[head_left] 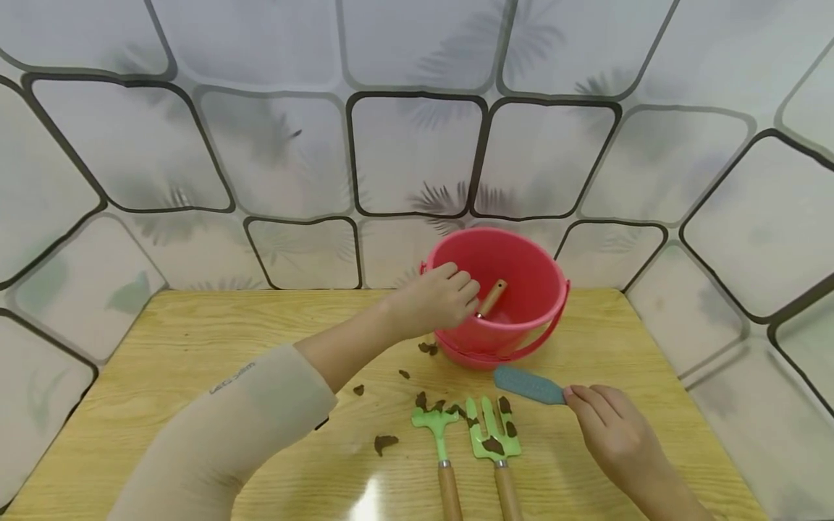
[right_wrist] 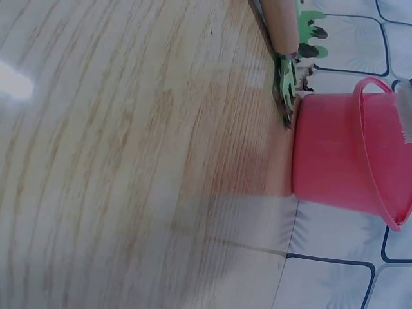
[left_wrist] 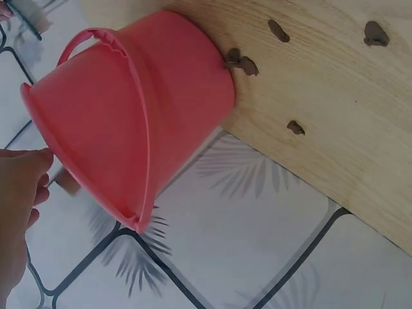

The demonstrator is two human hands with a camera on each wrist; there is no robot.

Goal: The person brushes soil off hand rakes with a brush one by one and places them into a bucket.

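Observation:
In the head view my left hand (head_left: 438, 300), fingers curled, is over the left rim of a pink bucket (head_left: 504, 340). In the left wrist view its thumb tip overlaps the bucket rim. Next to those fingers the wooden handle (head_left: 493, 297) of a tool leans inside the bucket, its lower end hidden by the front wall. I cannot tell whether the left hand grasps anything. My right hand (head_left: 615, 439) pinches the near end of a flat blue brush (head_left: 529, 384) and holds it in front of the bucket; pale bristles (right_wrist: 405, 109) show in the right wrist view.
A green rake (head_left: 440, 434) and a green fork (head_left: 493, 438), both wooden-handled with brown clumps on their heads, lie before the bucket. Loose brown crumbs (head_left: 384, 443) lie on the wooden table (head_left: 215, 340). A patterned white wall covering (head_left: 417, 155) rises behind and at both sides.

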